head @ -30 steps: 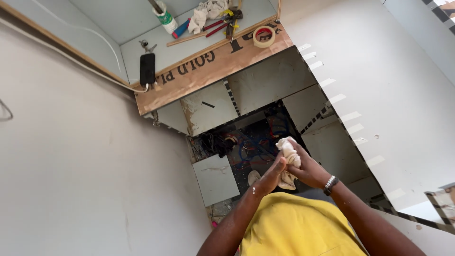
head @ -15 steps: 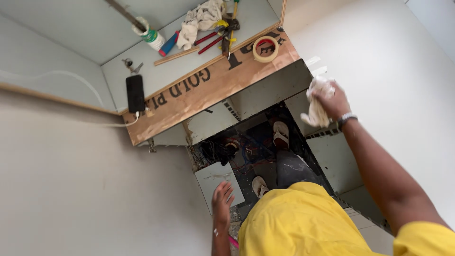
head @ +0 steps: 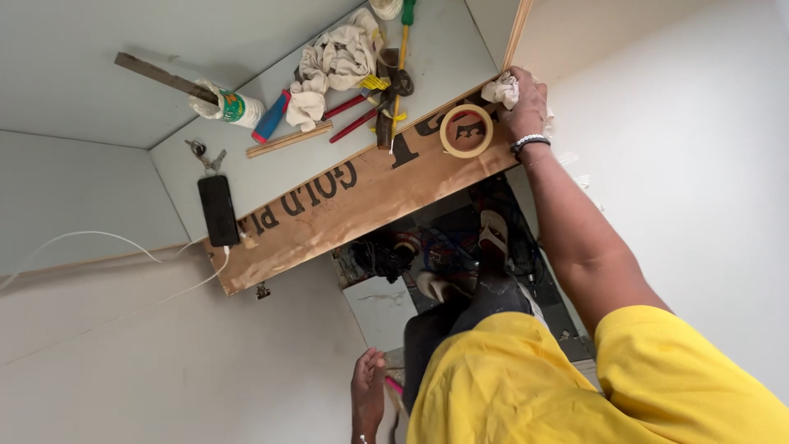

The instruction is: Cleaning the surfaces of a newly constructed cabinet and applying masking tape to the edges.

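Since half a second ago, right hand (head: 526, 103) has carried its soft, light white rag (head: 499, 88), bunched in clenched fingers, farther to the plank's (head: 353, 205) right end, while left hand (head: 367, 393) hangs low, loosely open.

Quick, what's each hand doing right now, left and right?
Left hand: hangs low beside the leg, nothing clearly gripped; a pink thing shows next to it.
Right hand: closed on a white rag, against the wooden board's end.

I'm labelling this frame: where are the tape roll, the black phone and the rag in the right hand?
tape roll (head: 466, 131), head view, on its ring.
black phone (head: 219, 210), head view, mid-screen.
rag (head: 500, 89), head view, on the bunched cloth beside the right hand (head: 528, 103).
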